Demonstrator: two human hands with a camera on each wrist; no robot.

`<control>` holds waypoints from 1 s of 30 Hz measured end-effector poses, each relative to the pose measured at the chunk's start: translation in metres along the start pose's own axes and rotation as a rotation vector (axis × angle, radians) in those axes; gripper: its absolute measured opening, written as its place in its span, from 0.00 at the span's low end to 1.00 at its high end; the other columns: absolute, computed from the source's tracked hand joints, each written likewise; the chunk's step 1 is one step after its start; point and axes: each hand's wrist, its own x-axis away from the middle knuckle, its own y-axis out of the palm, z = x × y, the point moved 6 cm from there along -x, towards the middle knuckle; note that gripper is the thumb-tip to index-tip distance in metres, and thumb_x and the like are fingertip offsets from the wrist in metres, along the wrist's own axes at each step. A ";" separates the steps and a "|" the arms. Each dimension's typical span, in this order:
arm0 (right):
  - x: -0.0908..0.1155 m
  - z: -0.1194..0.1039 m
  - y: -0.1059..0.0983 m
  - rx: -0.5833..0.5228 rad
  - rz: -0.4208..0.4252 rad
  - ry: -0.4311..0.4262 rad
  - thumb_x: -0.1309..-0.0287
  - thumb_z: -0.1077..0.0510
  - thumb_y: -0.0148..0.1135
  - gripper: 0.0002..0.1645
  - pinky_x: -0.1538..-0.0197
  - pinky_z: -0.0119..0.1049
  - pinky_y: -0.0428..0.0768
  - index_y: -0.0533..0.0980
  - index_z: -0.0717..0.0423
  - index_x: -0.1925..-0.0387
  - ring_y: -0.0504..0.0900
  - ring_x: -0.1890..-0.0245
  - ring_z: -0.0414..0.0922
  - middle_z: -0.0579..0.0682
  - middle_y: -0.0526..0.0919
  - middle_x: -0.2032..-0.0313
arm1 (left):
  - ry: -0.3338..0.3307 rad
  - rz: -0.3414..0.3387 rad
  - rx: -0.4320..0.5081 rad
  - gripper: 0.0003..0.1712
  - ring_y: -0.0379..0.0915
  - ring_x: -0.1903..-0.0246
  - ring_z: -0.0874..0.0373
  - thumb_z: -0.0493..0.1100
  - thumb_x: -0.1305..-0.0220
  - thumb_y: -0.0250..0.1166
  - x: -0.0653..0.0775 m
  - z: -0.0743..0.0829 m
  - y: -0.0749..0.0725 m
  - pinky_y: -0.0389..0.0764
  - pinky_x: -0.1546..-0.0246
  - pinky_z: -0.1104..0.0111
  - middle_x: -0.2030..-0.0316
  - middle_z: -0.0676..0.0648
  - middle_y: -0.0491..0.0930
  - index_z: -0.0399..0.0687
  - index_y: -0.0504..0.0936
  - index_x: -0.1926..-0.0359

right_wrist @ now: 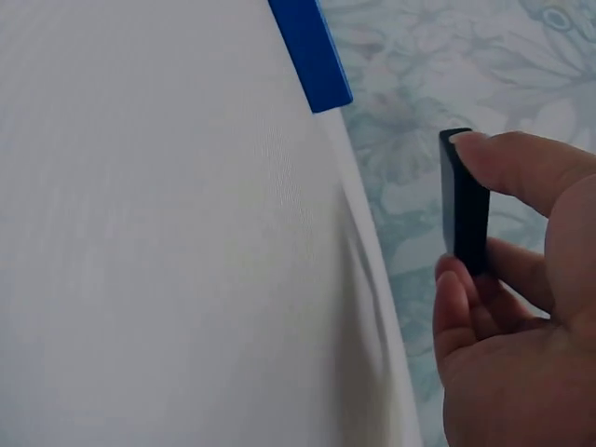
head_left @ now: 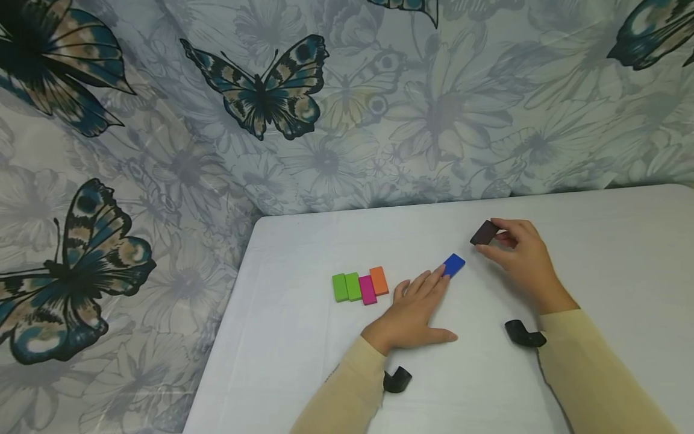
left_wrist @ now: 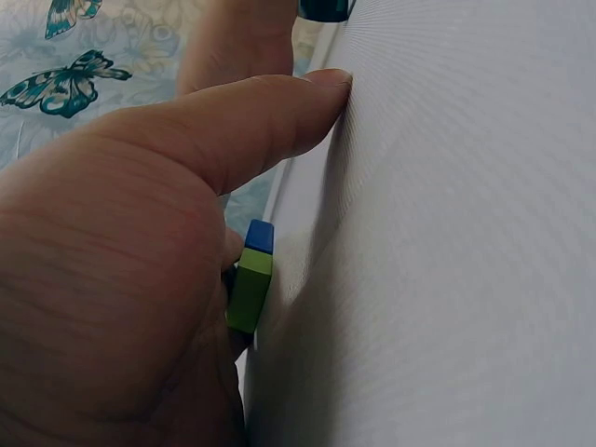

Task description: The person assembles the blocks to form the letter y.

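Note:
My right hand [head_left: 517, 250] pinches a dark, almost black rectangular block [head_left: 484, 232] between thumb and fingertips. The right wrist view shows this dark block [right_wrist: 467, 200] upright in the grip, thumb at its top and fingers at its lower end. My left hand [head_left: 414, 310] lies spread low over the white table, fingers straight, thumb pointing right. Its fingertips overlap the near end of a blue block [head_left: 454, 264]. In the left wrist view, a green block [left_wrist: 250, 291] shows past the palm, with the blue block [left_wrist: 261, 237] beyond it; the head view hides this green block under the hand.
Left of the left hand, two green blocks [head_left: 346, 287], a magenta block [head_left: 367, 290] and an orange block [head_left: 379, 281] stand in a staggered row. The white table [head_left: 293, 337] meets a butterfly-patterned wall cloth [head_left: 347, 120] at its back edge. Black camera mounts [head_left: 525, 334] sit at both wrists.

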 end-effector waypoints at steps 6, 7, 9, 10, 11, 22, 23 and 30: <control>-0.004 0.008 0.014 0.036 -0.067 0.043 0.33 0.54 0.78 0.43 0.43 0.31 0.73 0.72 0.71 0.26 0.78 0.42 0.63 0.69 0.71 0.36 | 0.006 0.000 0.004 0.64 0.27 0.16 0.58 0.73 0.28 0.66 0.000 0.001 -0.001 0.45 0.21 0.48 0.13 0.59 0.24 0.55 0.39 0.10; -0.004 0.009 0.016 0.048 -0.077 0.046 0.32 0.53 0.78 0.43 0.41 0.37 0.75 0.71 0.71 0.26 0.78 0.42 0.63 0.70 0.71 0.36 | 0.007 0.001 0.003 0.64 0.27 0.16 0.58 0.73 0.28 0.66 0.000 0.001 -0.001 0.45 0.21 0.48 0.13 0.59 0.24 0.54 0.39 0.10; -0.006 0.011 0.019 0.066 -0.091 0.044 0.32 0.54 0.78 0.43 0.40 0.50 0.77 0.71 0.73 0.26 0.78 0.42 0.65 0.72 0.71 0.36 | 0.009 0.004 0.000 0.64 0.28 0.16 0.58 0.73 0.28 0.66 0.001 0.001 -0.002 0.45 0.21 0.48 0.13 0.58 0.25 0.54 0.39 0.10; -0.006 0.012 0.020 0.073 -0.096 0.038 0.32 0.54 0.78 0.43 0.39 0.57 0.77 0.70 0.73 0.27 0.78 0.42 0.65 0.72 0.70 0.37 | 0.008 0.004 -0.005 0.64 0.28 0.16 0.58 0.73 0.28 0.65 0.001 0.001 -0.002 0.46 0.21 0.48 0.13 0.59 0.24 0.54 0.39 0.10; -0.007 0.012 0.022 0.079 -0.101 0.032 0.32 0.55 0.78 0.43 0.39 0.61 0.76 0.70 0.74 0.27 0.77 0.43 0.66 0.73 0.70 0.37 | 0.006 0.005 -0.010 0.64 0.28 0.16 0.58 0.73 0.28 0.65 0.001 0.001 -0.002 0.46 0.21 0.48 0.13 0.59 0.24 0.55 0.39 0.10; -0.007 0.011 0.027 0.094 -0.113 -0.013 0.29 0.56 0.74 0.36 0.38 0.66 0.76 0.73 0.76 0.31 0.77 0.43 0.68 0.73 0.72 0.40 | 0.002 -0.002 -0.014 0.64 0.28 0.16 0.59 0.74 0.28 0.64 0.000 0.001 -0.002 0.46 0.21 0.48 0.13 0.58 0.25 0.54 0.39 0.10; -0.007 0.011 0.028 0.088 -0.109 -0.020 0.28 0.57 0.73 0.34 0.38 0.66 0.76 0.74 0.75 0.32 0.77 0.43 0.68 0.73 0.72 0.40 | 0.001 -0.002 -0.015 0.64 0.27 0.16 0.59 0.74 0.28 0.64 0.000 0.001 -0.002 0.46 0.21 0.49 0.13 0.58 0.25 0.54 0.40 0.10; -0.003 0.008 0.028 0.071 -0.093 -0.040 0.28 0.59 0.72 0.29 0.37 0.65 0.75 0.76 0.74 0.34 0.77 0.42 0.67 0.71 0.74 0.41 | -0.006 0.000 -0.009 0.64 0.27 0.16 0.59 0.74 0.28 0.65 0.000 0.001 0.000 0.46 0.21 0.48 0.13 0.59 0.25 0.55 0.40 0.10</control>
